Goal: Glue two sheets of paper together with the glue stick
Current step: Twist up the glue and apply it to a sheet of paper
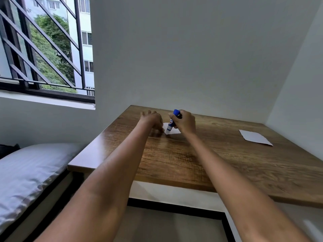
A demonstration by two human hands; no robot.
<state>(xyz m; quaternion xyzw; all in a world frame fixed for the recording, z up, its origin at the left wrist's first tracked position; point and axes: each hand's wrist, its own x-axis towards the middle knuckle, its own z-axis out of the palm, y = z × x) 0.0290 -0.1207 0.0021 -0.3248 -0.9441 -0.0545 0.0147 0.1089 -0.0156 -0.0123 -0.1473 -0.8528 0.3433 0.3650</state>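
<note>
Two hands are stretched out over a wooden table [201, 159], both arms bare. The glue stick [171, 122] is clasped in the right hand [185, 122], fingers wrapped round the upper part of its body, just below the blue end, which sticks out at the top. The stick is held nearly upright, tilted a bit, w/ its white lower end pressed down onto the near left part of a small white sheet of paper [172, 130]. That sheet lies flat on the table, approx. mid-way along the far side, partly hidden behind the right hand and the stick. The left hand [152, 121] is laid palm down just beside the sheet's left edge, fingers loose and spread, nothing grasped; whether its fingertips touch the paper can't be told, as they are blurred. A second sheet of paper [254, 137], also white, is seen lying flat well apart to the right, near the table's right side by the wall [201, 58]. The table is set into a corner of grey-white walls. To the left, a barred window [43, 49] is seen w/ trees and a building outside, and lower left a grey cushion [29, 172] is seen beside the table's edge
</note>
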